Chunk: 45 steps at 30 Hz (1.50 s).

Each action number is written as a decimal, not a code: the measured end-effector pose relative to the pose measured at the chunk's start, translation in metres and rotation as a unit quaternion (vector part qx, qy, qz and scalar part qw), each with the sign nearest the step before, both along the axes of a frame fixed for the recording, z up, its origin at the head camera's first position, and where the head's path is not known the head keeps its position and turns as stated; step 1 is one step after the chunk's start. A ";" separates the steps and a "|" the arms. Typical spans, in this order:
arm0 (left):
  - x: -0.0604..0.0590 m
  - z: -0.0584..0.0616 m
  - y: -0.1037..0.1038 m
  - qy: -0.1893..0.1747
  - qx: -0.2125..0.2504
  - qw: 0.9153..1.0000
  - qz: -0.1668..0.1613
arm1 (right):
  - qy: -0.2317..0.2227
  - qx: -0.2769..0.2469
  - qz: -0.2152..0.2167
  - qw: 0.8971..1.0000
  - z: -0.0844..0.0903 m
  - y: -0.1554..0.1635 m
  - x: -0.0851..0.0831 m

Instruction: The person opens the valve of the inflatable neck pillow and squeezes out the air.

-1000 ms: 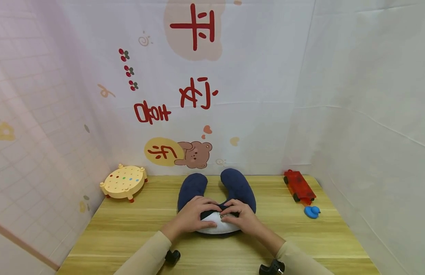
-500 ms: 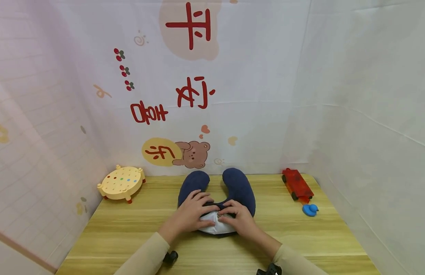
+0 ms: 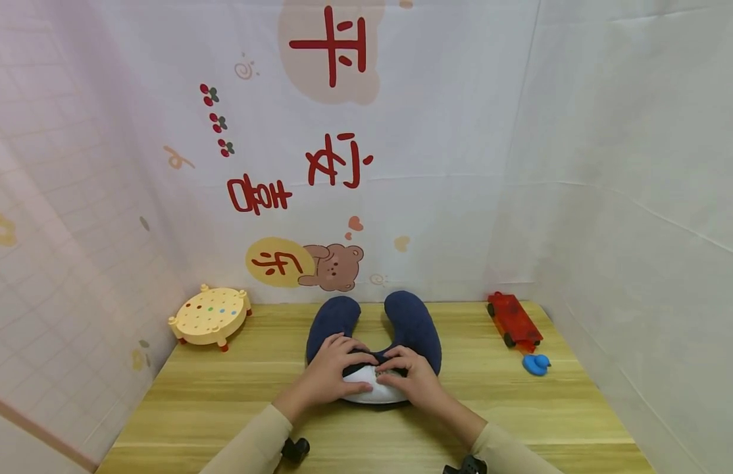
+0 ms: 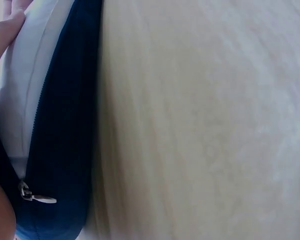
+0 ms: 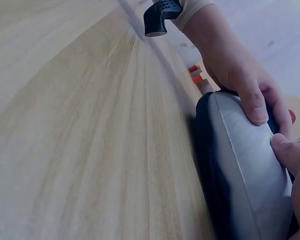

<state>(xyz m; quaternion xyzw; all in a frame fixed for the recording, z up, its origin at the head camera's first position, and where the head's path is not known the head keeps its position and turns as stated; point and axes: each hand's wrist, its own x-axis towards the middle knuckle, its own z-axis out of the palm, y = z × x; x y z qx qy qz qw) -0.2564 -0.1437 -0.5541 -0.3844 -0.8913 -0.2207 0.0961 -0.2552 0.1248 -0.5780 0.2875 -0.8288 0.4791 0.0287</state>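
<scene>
Both hands have barely shifted over the last second, staying bunched on the near end of the neck pillow point(image 3: 375, 342).

Left hand point(image 3: 329, 373) lies over the pillow's left near side with fingers curled over the dark cover, thumb pressing the exposed white inner cushion point(image 3: 366, 388) (the right wrist view shows that thumb flat on the pale fabric). Right hand point(image 3: 412, 378) sits just beside it, fingertips pinched together at the cover's open edge. A zipper pull point(image 4: 32, 196) hangs at the seam in the left wrist view. The navy U-shaped pillow rests mid-table point(image 3: 224, 408), its two arms pointing toward the far wall. Far left stands a yellow toy stool point(image 3: 211, 314); far right, a red toy truck point(image 3: 513, 320) with a blue duck point(image 3: 536, 364) just beside it.
</scene>
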 end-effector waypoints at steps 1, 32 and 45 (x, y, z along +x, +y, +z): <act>0.000 -0.001 0.000 -0.002 0.004 1.000 -0.002 | -0.002 0.001 0.000 1.000 0.000 0.000 0.000; 0.002 -0.007 0.001 -0.012 0.023 0.999 0.022 | 0.027 -0.042 -0.003 0.999 -0.009 -0.003 0.001; 0.000 -0.010 0.001 -0.009 0.028 0.999 0.019 | 0.004 -0.030 0.015 0.999 -0.011 0.002 -0.003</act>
